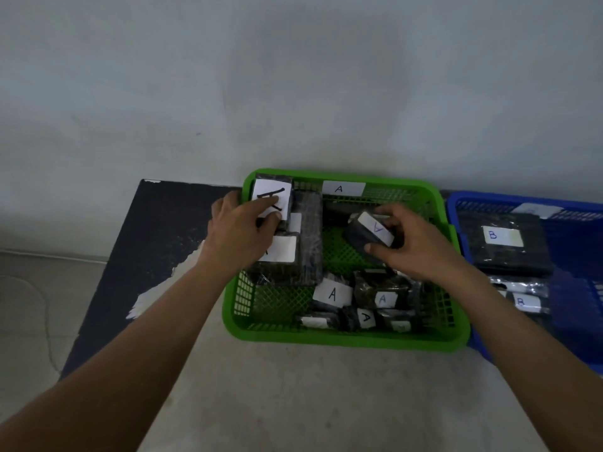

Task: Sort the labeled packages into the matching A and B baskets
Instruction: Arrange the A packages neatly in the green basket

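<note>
Black-wrapped A package (272,199) gripped in my left hand (241,230), smaller package (372,234) in my right hand (411,243), could topple the stack (310,230) in the crowded green mesh basket (342,339).

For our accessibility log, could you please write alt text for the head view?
Two hands reach into a green basket labelled A: the left hand holds an upright package marked A at the far left corner, the right hand grips a tilted package marked A. A blue basket holding B packages sits beside it.
</note>
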